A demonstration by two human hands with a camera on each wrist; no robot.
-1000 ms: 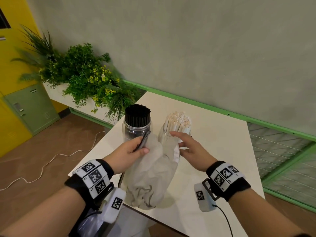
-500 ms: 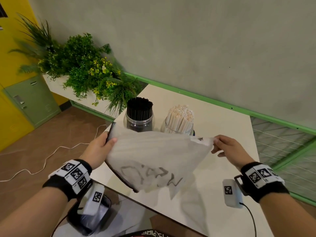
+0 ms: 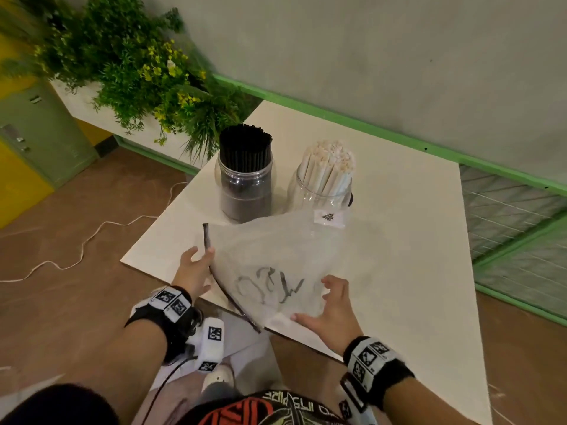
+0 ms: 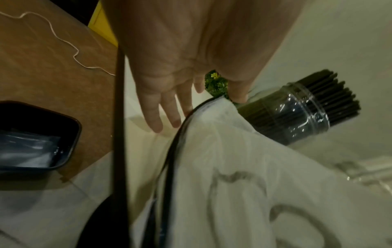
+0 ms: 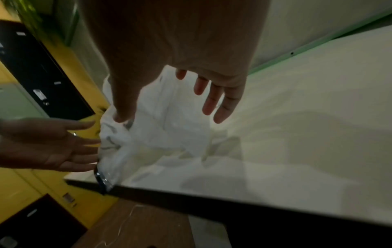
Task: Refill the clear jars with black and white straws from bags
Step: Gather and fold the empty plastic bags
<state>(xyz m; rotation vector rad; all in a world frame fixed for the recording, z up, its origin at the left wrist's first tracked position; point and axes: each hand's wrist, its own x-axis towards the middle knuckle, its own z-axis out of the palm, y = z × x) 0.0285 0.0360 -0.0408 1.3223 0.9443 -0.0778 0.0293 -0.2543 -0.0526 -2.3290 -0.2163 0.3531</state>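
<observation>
A translucent white empty bag (image 3: 276, 265) with a black zip edge and dark lettering lies flat on the white table (image 3: 399, 246), reaching its near edge. My left hand (image 3: 196, 268) has straight fingers touching the bag's black left edge (image 4: 182, 127). My right hand (image 3: 328, 305) hovers with fingers spread over the bag's near right corner, its thumb on the plastic (image 5: 159, 130). Behind the bag stand two clear jars, one packed with black straws (image 3: 245, 176) and one with white straws (image 3: 325, 176). The black-straw jar (image 4: 297, 114) also shows past my left fingers.
A planter of green plants (image 3: 138, 65) sits left of the table's far corner. A white cord (image 3: 92, 240) trails over the brown floor. A black tray (image 4: 31, 139) lies on the floor below the table's edge. Wire mesh (image 3: 506, 216) borders the table's right side.
Both hands stretched the bag out in the air, then lowered it flat onto the table. Both hands have let go, and the right hand has moved in to the bag's near corner.
</observation>
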